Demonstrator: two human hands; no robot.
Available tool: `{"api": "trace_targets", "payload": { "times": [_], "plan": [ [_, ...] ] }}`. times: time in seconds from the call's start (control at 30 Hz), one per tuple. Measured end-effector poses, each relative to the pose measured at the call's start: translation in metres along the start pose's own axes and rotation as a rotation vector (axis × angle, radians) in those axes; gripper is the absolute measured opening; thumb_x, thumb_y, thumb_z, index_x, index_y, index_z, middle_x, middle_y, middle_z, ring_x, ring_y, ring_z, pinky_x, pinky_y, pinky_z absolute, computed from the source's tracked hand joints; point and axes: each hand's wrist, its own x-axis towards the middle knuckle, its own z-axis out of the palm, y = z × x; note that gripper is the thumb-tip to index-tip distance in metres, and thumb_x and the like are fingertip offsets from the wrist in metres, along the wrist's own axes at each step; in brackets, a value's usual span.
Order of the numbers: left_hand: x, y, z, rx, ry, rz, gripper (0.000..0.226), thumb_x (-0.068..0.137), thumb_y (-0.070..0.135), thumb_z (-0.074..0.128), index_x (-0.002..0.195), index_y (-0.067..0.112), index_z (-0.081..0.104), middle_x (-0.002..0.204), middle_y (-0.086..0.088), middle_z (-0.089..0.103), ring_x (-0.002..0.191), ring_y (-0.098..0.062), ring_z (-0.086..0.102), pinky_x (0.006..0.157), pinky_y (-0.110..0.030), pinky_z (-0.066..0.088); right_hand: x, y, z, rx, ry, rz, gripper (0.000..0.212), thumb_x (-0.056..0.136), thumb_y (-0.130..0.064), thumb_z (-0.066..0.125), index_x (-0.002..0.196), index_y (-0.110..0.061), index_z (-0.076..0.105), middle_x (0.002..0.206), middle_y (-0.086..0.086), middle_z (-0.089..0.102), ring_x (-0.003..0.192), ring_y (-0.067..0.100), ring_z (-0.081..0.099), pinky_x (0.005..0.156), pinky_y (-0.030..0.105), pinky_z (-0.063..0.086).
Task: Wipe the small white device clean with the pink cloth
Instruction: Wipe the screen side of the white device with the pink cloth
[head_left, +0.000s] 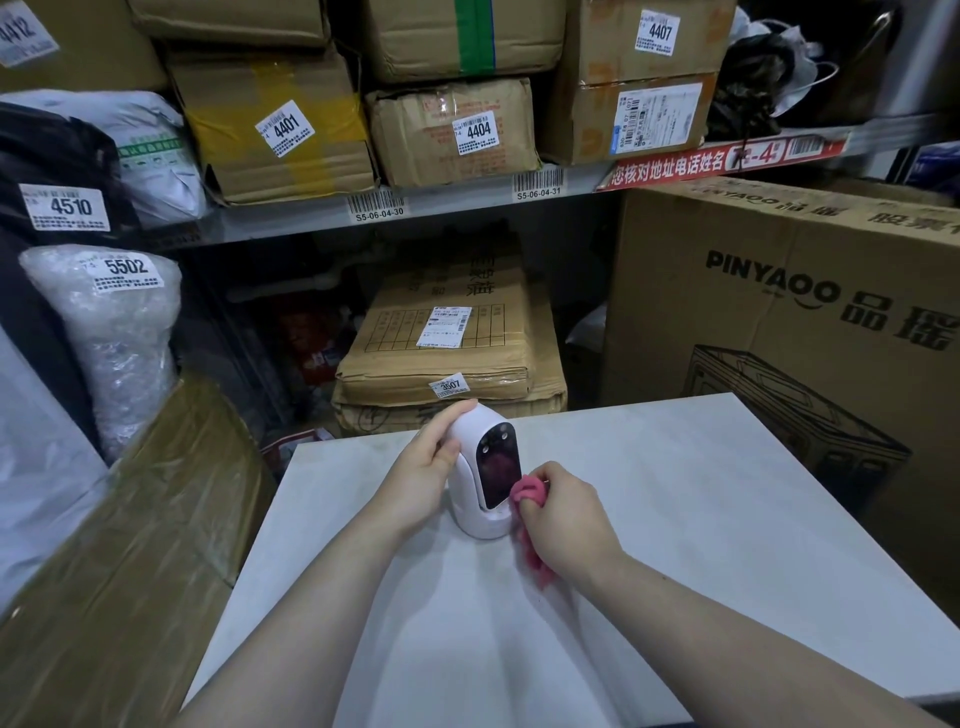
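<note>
The small white device (475, 506) stands upright on the pale grey table (675, 493), with a glossy black front panel facing me. My left hand (423, 467) grips its left side and top, thumb on the front edge. My right hand (563, 519) is closed on the bunched pink cloth (530, 491) and presses it against the device's lower right side, beside the black panel. A tail of the cloth hangs down under my right palm onto the table. The pink cloth is reflected in the panel.
Shelves of labelled cardboard parcels (462, 135) fill the wall behind the table. A large PINYAOO box (779, 312) stands at the right. A flat brown box (130, 545) and a bubble-wrapped parcel (114, 332) crowd the left edge.
</note>
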Motion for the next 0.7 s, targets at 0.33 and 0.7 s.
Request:
{"api": "trace_targets", "payload": {
  "times": [0.33,0.7],
  "plan": [
    [0.002,-0.005,-0.001,0.000,-0.001,0.024,0.041,0.106,0.016,0.037,0.138,0.040,0.048,0.147,0.021,0.044,0.137,0.004,0.034,0.115,-0.023,0.025,-0.015,-0.011,0.016,-0.018,-0.080,-0.063,0.010,0.089,-0.018,0.062,0.088,-0.018,0.052,0.070,-0.002,0.065,0.054,0.023,0.065,0.047,0.035,0.052],
    [0.002,-0.006,-0.002,-0.006,-0.005,0.022,0.042,0.106,0.016,0.038,0.135,0.044,0.048,0.146,0.021,0.045,0.136,0.004,0.036,0.113,-0.023,0.028,0.004,0.009,0.001,0.039,-0.022,0.005,0.016,0.080,-0.014,0.061,0.078,-0.023,0.074,0.066,0.006,0.071,0.040,0.030,0.061,0.040,0.039,0.053]
  ]
}}
